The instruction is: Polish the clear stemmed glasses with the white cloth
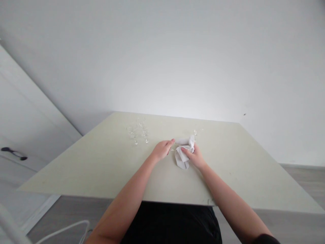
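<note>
A white cloth [181, 159] is bunched in my right hand [196, 156], thumb on top, its loose end hanging over the table. My left hand [161, 150] is closed at the left side of the cloth. Between the two hands shows a bit of a clear glass [173, 149]; my left fingers grip it, and the cloth covers the rest. Left of my hands stands a cluster of several clear glasses [138, 130], which look stemmed. Another clear glass item [195, 131] is just beyond my right hand, its shape hard to make out.
The pale table [101, 162] backs onto a white wall [177, 67], its front edge close to my body. On the left is a white cabinet [30, 112] with a dark handle [14, 153]. A white cable [68, 225] loops at lower left.
</note>
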{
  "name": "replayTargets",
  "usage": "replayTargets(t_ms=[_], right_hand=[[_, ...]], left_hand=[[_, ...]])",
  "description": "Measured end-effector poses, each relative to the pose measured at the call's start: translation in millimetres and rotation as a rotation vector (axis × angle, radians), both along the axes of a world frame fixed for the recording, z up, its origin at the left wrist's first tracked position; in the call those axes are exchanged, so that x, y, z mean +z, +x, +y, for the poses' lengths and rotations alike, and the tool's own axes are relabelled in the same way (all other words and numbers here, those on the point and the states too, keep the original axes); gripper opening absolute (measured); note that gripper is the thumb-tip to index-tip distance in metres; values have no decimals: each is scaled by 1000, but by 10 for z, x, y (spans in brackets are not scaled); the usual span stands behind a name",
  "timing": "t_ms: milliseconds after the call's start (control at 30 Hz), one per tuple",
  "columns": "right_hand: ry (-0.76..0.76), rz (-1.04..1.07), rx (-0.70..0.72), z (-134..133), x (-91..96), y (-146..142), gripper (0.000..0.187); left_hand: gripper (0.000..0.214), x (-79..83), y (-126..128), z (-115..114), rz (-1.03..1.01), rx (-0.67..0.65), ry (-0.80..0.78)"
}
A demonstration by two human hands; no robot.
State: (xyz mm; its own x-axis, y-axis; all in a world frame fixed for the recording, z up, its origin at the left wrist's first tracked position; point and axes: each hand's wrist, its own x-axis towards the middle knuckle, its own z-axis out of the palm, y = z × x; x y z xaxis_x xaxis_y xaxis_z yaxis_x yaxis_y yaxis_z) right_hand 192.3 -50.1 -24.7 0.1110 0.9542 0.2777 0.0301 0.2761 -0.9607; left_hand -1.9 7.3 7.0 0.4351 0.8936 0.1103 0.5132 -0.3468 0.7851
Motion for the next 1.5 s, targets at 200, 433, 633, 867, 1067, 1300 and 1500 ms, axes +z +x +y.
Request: replayTargets(t_ms=[200, 433, 633, 867, 1067, 1300, 1500], right_hand=[[-130, 239, -47, 17, 3, -42, 39], [71, -59, 35, -56, 19, -64, 51], [80, -74, 14, -40, -27, -65, 47], [-12, 35, -18, -13, -33, -60, 40], [100, -120, 39, -47, -23, -79, 54], [-18, -29, 6, -17, -42, -94, 50], [-109, 85, 38, -20, -17, -102, 44]], left_hand=[[34, 94, -31, -198, -102, -184, 454], [46, -42, 54, 13, -251, 40, -31], [47, -23, 33, 42, -349, -14, -143], [40, 40, -15, -95, -290, -150, 199], [51, -64, 31, 89, -408, -62, -140], [52, -58, -3, 68, -401, -66, -62], [47, -3, -37, -51, -311, -137, 262]])
